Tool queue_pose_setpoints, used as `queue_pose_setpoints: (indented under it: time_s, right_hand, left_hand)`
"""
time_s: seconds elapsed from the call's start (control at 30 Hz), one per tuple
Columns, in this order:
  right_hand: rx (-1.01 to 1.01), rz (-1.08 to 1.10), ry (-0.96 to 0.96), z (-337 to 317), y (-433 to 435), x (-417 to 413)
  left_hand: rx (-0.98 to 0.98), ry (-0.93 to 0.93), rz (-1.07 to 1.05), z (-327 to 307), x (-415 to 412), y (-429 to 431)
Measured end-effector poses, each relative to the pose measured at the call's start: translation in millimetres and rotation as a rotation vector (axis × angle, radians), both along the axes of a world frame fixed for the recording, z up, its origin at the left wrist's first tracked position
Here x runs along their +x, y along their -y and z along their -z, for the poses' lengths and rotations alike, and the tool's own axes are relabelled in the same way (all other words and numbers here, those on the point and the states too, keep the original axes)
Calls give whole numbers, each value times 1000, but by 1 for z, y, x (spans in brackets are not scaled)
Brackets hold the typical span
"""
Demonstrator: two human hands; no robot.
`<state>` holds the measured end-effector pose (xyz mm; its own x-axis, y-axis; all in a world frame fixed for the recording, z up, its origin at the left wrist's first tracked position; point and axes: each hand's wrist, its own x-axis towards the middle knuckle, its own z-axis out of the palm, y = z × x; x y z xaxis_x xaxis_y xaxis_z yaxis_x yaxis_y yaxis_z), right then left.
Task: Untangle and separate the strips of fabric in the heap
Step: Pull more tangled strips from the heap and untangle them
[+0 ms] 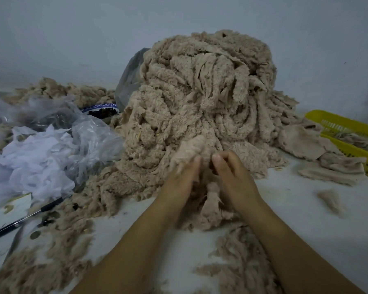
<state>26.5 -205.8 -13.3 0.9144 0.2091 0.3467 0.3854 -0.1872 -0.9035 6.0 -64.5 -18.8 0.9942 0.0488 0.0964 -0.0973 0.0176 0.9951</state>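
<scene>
So the big heap of fluffy beige fabric strips (200, 98) sits dead centre on the white tabletop (285, 209), piled up against the pale wall at 12 o'clock, with loose bits spilling out toward 7 and 6 o'clock. Both hands are at the heap's near edge, thumbs almost touching. The left hand (179, 179) has its fingers curled round one fluffy beige strip (210, 200), pinching the fuzzy upper end. The right hand (232, 177) is curled onto the same strip just beside it. The tail of the strip hangs down between the wrists and touches the table.

Over at 9 o'clock there's a mess of crumpled clear plastic bags (94, 136) and scrunched white thin sheets (34, 162). A black pen (26, 217) is lying at about 8. A blue-and-white patterned bowl (102, 109) with something dark in it peeks out at 10, right beside the heap. At 3 o'clock there's a yellow plastic mesh basket (344, 124), with flat beige fabric pieces (306, 141) lying against it. A small loose beige tuft (329, 200) sits alone at 4.
</scene>
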Motion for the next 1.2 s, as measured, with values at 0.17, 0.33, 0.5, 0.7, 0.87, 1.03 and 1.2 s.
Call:
queue_pose_setpoints:
  time_s: [0.17, 0.33, 0.5, 0.7, 0.87, 1.03, 1.2]
  right_hand:
    - [-74, -10, 13, 1, -2, 1]
    - [-173, 45, 15, 4, 2, 4]
    - [-84, 160, -53, 4, 3, 9]
    - [198, 249, -324, 0, 10, 18]
    - [336, 378, -321, -9, 24, 28]
    - [203, 386, -213, -4, 15, 24]
    - [84, 203, -155, 3, 1, 13]
  left_hand:
    - [-20, 54, 37, 3, -1, 4]
    - [-613, -5, -240, -11, 3, -3]
    - [-820, -72, -223, -17, 8, -10]
    - [-930, -102, -131, -14, 14, -21]
    - [-552, 46, -225, -13, 11, -23]
    - [228, 246, -171, -5, -1, 7]
    - [324, 250, -111, 3, 3, 11]
